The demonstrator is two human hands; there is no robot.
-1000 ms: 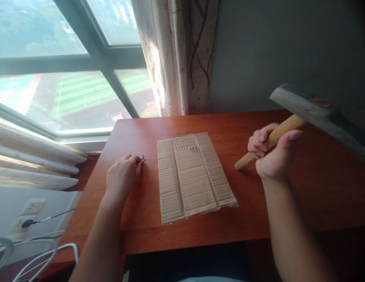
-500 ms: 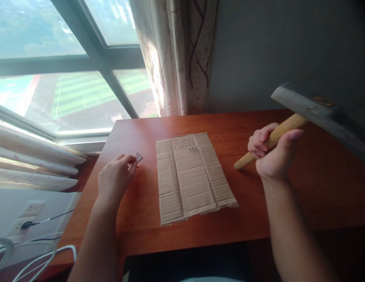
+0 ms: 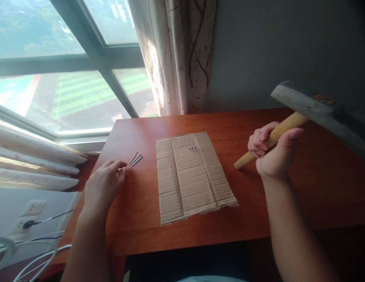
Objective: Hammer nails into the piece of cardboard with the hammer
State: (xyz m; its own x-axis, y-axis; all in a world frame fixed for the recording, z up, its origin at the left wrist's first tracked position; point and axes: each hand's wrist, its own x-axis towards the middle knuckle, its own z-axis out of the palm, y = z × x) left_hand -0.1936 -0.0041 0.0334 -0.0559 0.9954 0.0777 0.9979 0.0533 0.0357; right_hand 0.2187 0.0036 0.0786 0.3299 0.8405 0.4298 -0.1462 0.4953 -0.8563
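Note:
My right hand [image 3: 273,150] is wrapped round the wooden handle of a hammer [image 3: 288,124], raised above the right side of the desk with its grey metal head up and to the right. Over the desk's left part is my left hand [image 3: 104,184], its fingers loosely bent and apart, with nothing visible between them. Just beyond those fingertips lie a few loose nails [image 3: 136,159]. Between my hands rests a flat piece of cardboard [image 3: 197,184]. Rows of small holes mark its far part, where three short nail ends [image 3: 193,148] stick up.
The reddish-brown wooden desk [image 3: 135,223] stands against a wall [image 3: 258,58] and a window [image 3: 76,94]. Curtains [image 3: 176,58] hang at the back and on the left. A wall socket with a plug [image 3: 28,224] and white cables [image 3: 38,264] are at the lower left.
My left hand has drawn back to the left, away from the nails, and its fingers have come apart. The nails now show fully on the desk. The hammer has hardly moved.

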